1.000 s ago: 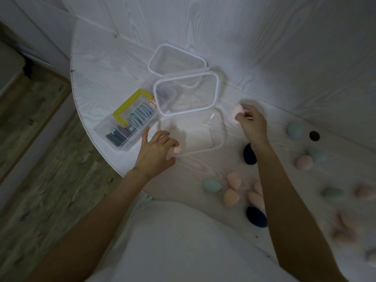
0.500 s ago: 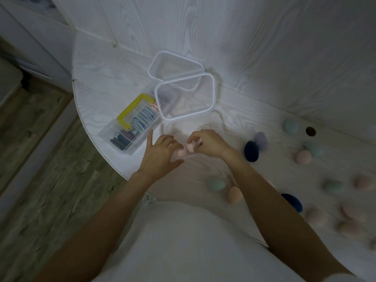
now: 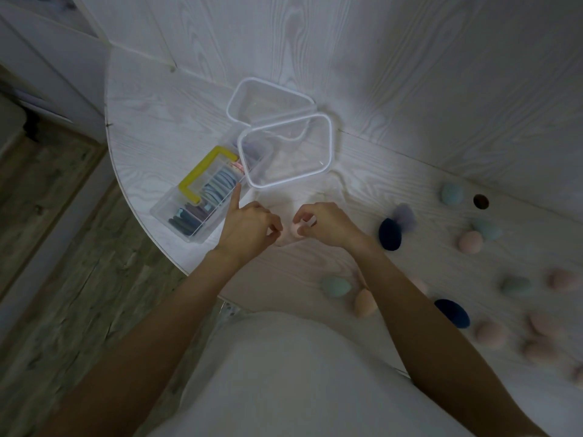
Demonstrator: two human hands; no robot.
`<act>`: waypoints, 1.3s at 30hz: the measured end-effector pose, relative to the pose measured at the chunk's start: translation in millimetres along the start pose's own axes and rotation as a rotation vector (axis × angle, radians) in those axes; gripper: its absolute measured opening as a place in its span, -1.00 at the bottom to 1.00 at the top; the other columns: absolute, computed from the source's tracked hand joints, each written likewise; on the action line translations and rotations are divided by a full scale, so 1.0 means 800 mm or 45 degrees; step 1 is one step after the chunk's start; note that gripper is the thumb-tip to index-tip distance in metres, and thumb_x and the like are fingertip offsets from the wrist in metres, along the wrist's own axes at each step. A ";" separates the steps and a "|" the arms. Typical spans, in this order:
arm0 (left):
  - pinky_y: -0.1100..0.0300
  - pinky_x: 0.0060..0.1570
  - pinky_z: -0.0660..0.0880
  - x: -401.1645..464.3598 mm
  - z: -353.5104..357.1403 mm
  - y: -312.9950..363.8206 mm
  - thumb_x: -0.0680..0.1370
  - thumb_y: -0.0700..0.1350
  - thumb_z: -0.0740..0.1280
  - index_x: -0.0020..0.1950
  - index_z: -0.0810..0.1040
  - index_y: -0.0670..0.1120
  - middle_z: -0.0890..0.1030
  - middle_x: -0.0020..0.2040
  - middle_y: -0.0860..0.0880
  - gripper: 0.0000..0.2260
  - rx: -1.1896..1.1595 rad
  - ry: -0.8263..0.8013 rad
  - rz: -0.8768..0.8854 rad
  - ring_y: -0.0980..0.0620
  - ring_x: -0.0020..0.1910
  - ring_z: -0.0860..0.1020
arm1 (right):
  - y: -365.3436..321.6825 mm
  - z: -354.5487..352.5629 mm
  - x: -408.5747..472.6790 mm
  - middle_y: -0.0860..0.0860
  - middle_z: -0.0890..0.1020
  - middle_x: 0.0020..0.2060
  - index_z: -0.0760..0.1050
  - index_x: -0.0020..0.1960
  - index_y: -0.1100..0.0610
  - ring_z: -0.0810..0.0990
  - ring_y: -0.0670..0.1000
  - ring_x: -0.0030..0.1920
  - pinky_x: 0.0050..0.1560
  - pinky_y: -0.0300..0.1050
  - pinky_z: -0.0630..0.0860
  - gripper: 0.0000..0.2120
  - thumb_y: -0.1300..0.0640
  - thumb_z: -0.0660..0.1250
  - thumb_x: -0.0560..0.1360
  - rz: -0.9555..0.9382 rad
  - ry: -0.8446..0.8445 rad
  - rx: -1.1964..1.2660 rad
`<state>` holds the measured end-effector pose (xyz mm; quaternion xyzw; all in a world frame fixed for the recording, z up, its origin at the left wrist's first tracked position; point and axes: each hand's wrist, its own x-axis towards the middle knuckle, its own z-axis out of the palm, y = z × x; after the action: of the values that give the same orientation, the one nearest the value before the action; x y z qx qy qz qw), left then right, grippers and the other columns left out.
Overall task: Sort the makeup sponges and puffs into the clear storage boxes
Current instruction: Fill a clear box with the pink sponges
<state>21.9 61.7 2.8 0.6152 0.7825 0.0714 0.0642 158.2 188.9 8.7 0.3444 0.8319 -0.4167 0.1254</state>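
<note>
While the right hand [image 3: 325,223] pinches a pink sponge [image 3: 296,229], the clear box [image 3: 339,192] sits right underneath; left hand [image 3: 249,228] just beside, curled, contents unclear.

Bare forearms, bare hands [image 3: 284,227], a white garment [image 3: 284,373]

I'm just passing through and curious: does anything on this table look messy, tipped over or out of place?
Nothing is spilled or broken. The sponges lie scattered loose over the right of the table, still unsorted. One white-rimmed lid leans askew, partly over the box with the yellow handle. Both hands meet at a pink sponge.
</note>
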 end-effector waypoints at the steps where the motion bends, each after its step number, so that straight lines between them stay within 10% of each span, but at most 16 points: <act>1: -0.22 0.42 -0.09 -0.001 0.002 -0.003 0.34 -0.10 0.48 -0.31 0.68 0.05 0.63 -0.37 0.03 -0.95 -0.005 -0.005 -0.003 0.00 -0.19 0.62 | -0.001 0.000 -0.001 0.06 0.58 0.06 0.58 0.08 0.07 0.51 -0.06 -0.09 -0.05 -0.21 0.43 -0.79 0.15 0.38 0.44 0.002 0.005 0.006; 7: -0.08 0.39 -0.33 -0.007 0.003 0.002 0.47 0.05 0.36 -0.14 0.68 0.09 0.67 -0.18 0.05 -0.88 -0.061 -0.063 0.047 0.04 0.00 0.59 | -0.005 0.005 -0.001 0.06 0.59 0.03 0.58 0.06 0.06 0.52 -0.06 -0.09 -0.05 -0.18 0.43 -0.76 0.07 0.44 0.41 -0.017 0.049 -0.054; 23: 0.01 0.10 0.44 -0.021 0.015 0.010 0.42 0.02 0.36 0.00 0.64 -0.07 0.65 -0.02 -0.05 -0.76 -0.212 0.003 0.105 -0.09 -0.05 0.60 | -0.004 0.009 -0.003 0.04 0.64 0.04 0.56 0.15 0.10 0.58 0.01 0.01 0.04 -0.08 0.49 -0.77 0.10 0.26 0.53 -0.005 0.141 -0.110; 39: 0.17 -0.22 0.48 -0.022 0.008 0.015 0.46 -0.06 0.34 0.09 0.62 -0.08 0.65 -0.04 -0.03 -0.77 -0.267 0.128 0.053 -0.04 -0.08 0.60 | -0.001 0.007 -0.001 0.04 0.61 0.07 0.55 0.14 0.08 0.57 0.00 0.02 0.03 -0.06 0.52 -0.78 0.12 0.25 0.53 -0.042 0.202 -0.104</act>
<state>39.0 47.6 -1.1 0.6169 0.7600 0.1851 0.0876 157.5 183.6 6.2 0.3571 0.8611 -0.3558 0.0663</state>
